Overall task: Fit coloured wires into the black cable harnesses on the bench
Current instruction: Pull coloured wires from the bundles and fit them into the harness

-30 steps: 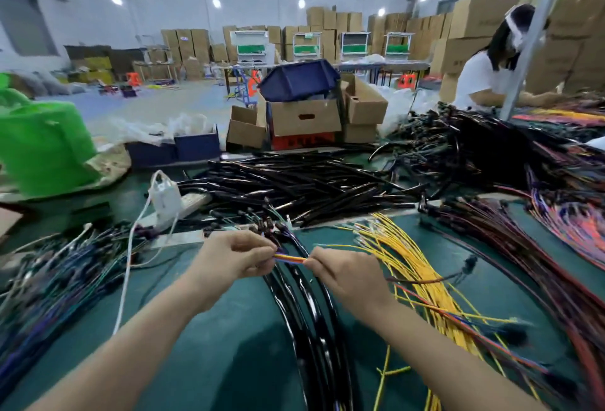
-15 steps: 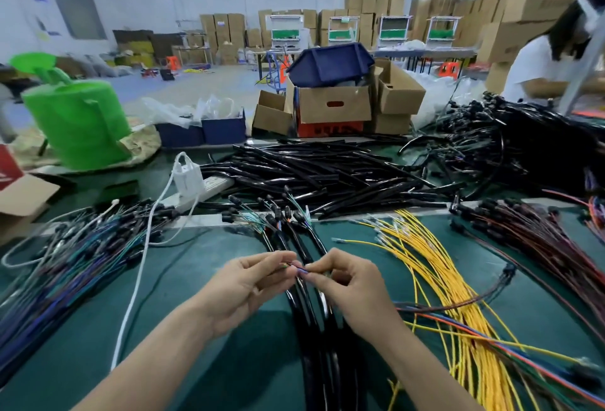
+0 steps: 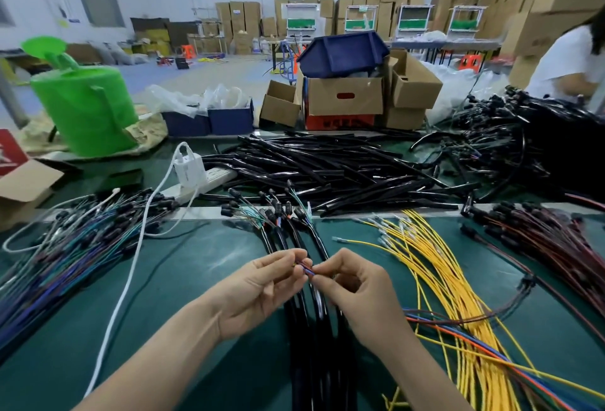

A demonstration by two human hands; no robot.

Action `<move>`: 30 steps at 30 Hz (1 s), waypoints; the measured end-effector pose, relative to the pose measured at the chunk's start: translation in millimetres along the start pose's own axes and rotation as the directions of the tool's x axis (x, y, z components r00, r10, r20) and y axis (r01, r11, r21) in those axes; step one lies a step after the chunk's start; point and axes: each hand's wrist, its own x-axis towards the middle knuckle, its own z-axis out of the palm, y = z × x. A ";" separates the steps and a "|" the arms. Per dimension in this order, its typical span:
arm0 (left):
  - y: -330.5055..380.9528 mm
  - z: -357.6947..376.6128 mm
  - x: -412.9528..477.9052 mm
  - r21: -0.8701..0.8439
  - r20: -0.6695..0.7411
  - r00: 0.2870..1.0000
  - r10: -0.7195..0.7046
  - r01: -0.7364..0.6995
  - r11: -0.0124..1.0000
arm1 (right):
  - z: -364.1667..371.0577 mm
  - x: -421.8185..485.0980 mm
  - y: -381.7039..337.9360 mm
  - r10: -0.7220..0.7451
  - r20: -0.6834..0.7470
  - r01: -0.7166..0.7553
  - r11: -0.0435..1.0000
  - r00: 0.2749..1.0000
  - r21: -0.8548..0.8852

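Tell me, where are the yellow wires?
In the head view, the bundle of thin yellow wires lies on the green bench, right of the right hand and left of the dark red wires.

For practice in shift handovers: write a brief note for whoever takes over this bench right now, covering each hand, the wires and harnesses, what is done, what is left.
Left hand: pinches the coloured wires at its fingertips.
Right hand: pinches the same wires from the other side.
Black harnesses lie on the bench under both hands; loose yellow wires lie to their right.
Done: the count fitted cannot be told.
Left: likely seat the held wires, then the rest.
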 end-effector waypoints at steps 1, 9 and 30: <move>-0.5 0.5 0.3 0.025 0.001 1.000 0.005 -0.005 1.000 | 0.0 0.1 -0.1 -0.004 -0.002 0.004 1.000 1.000 -0.007; 7.3 8.5 -0.9 0.438 -0.063 0.986 0.157 -0.113 0.892 | -2.2 -0.2 -0.6 -0.004 -0.028 0.004 1.000 1.000 0.004; 57.2 50.3 116.7 0.963 0.269 0.877 0.398 -0.232 -0.140 | -9.4 8.6 5.1 0.024 -0.097 -0.013 0.993 0.995 0.120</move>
